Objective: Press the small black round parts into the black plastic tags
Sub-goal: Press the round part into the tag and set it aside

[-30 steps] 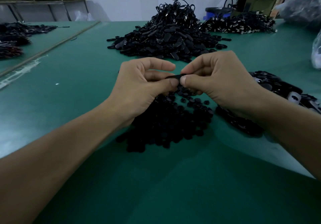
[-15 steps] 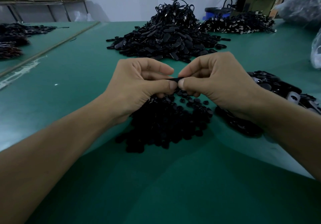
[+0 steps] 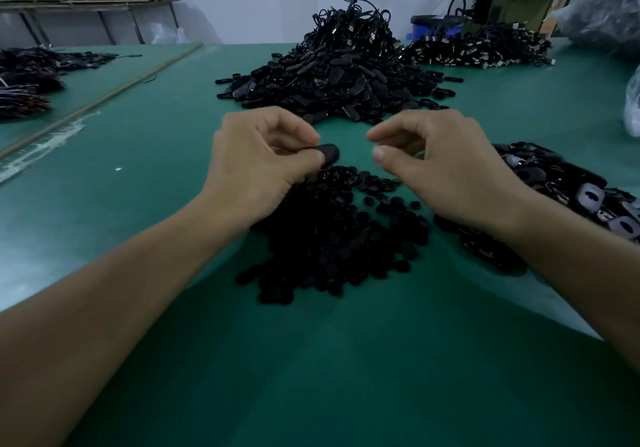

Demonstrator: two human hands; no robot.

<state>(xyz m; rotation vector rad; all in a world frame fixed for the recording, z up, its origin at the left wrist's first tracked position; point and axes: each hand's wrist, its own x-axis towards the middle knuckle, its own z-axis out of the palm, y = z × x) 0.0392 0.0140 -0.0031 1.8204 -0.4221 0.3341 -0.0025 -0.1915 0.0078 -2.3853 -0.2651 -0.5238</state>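
Head view: tag (image 3: 329, 153) in left hand (image 3: 256, 166)

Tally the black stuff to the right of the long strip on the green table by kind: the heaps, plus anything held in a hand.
Heap of small round parts: 1
Heaps of black tags: 2, the near right heap and the big back heap
Heap of corded pieces with metal ends: 1
Single tag pinched in the left hand: 1
Total: 5
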